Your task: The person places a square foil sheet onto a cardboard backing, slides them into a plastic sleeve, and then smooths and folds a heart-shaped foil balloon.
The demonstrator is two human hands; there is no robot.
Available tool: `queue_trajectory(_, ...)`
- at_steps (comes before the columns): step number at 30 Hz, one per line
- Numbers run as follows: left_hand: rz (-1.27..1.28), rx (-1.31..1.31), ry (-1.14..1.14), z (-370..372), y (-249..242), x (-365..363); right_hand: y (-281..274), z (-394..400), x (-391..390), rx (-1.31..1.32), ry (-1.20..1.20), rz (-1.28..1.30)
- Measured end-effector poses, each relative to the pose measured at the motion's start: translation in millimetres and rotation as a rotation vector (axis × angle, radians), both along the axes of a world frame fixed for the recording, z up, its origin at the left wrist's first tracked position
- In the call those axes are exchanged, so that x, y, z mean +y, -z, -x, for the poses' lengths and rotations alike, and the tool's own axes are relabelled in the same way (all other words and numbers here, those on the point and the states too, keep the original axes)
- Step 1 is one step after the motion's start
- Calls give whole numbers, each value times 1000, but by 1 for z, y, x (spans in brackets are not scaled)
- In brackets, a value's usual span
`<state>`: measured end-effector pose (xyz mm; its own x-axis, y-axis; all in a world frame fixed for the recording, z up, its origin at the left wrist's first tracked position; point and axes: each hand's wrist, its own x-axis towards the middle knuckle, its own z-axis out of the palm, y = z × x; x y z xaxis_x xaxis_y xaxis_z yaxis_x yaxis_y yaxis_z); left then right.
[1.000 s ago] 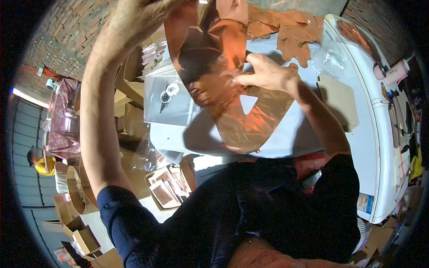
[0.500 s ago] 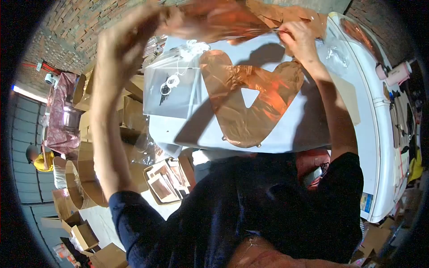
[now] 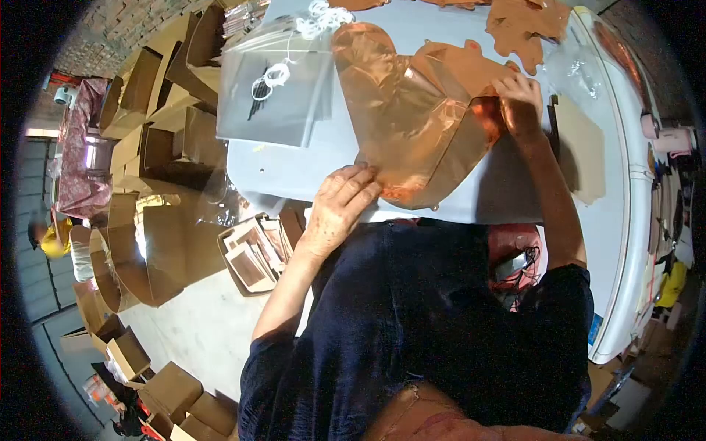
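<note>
Flat copper-coloured foil balloons [image 3: 412, 117] lie stacked on the white table [image 3: 294, 165], the top one shiny and creased. My left hand [image 3: 342, 202] rests at the stack's lower left edge, fingers stretched over the foil and its thumb hidden. At the upper right edge, my right hand [image 3: 519, 103] is closed on the foil, with the fingers bent around the margin. Left of the balloons are clear plastic bags [image 3: 294, 121], with a white ring of ribbon [image 3: 276, 75] and small black sticks [image 3: 257, 95] in or on them.
More copper foil [image 3: 523, 29] lies at the far right of the table. Beside it are crumpled clear plastic [image 3: 581, 70] and a beige card [image 3: 581, 151]. Open cardboard boxes [image 3: 165, 242] crowd the left, near a box of flat cards [image 3: 254, 257]. A person in yellow [image 3: 55, 239] is far left.
The foil piece held up and blurred has come down over the one on the table. My left hand has dropped to the near edge; my right hand has moved lower and nearer.
</note>
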<state>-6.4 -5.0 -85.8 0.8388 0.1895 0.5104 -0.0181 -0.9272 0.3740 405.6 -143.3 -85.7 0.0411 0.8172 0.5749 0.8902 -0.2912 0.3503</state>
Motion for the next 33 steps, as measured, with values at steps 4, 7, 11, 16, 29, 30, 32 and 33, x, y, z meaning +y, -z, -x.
queue_trajectory(4, 27, -27, -48, 12, 6, -11, 6, -3, -2, 23, -6, 12)
queue_trajectory(7, 73, -33, -126, 27, 9, -8, 11, -9, -5, 93, 27, 59)
queue_trajectory(11, 104, -6, -296, 36, 16, -5, -1, -1, -3, 109, 28, 62)
queue_trajectory(16, 95, -15, -299, 24, 19, -8, 7, -10, -2, 223, -5, 46)
queue_trajectory(29, 106, -10, -290, 9, 32, -16, 7, -16, 1, 238, -9, 47)
queue_trajectory(30, 108, -14, -290, 9, 32, -15, 8, -15, 1, 233, -25, 33)
queue_trajectory(32, 101, -22, -287, 9, 33, -15, 8, -13, 3, 249, -44, 12)
queue_trajectory(33, 94, -25, -283, 9, 33, -14, 8, -12, 3, 270, -46, 6)
